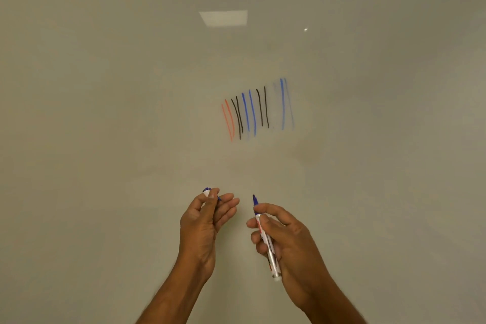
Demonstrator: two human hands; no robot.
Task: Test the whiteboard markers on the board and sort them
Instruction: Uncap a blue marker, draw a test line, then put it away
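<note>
Gripping a blue marker (263,235) with fingers and thumb curled round its barrel, the right hand (289,242) sits below the row of strokes (257,113) on the whiteboard (105,113). The bare tip points up toward them. The left hand (202,221), below and slightly left of the strokes, pinches the cap (207,191) between thumb and forefinger, with its other fingers relaxed. The strokes run red, black, blue, black, then blue, the last ones faint.

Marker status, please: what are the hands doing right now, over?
Right hand grips uncapped blue marker. Left hand pinches blue cap. Red, black, blue test strokes on whiteboard. Nothing in the way.
</note>
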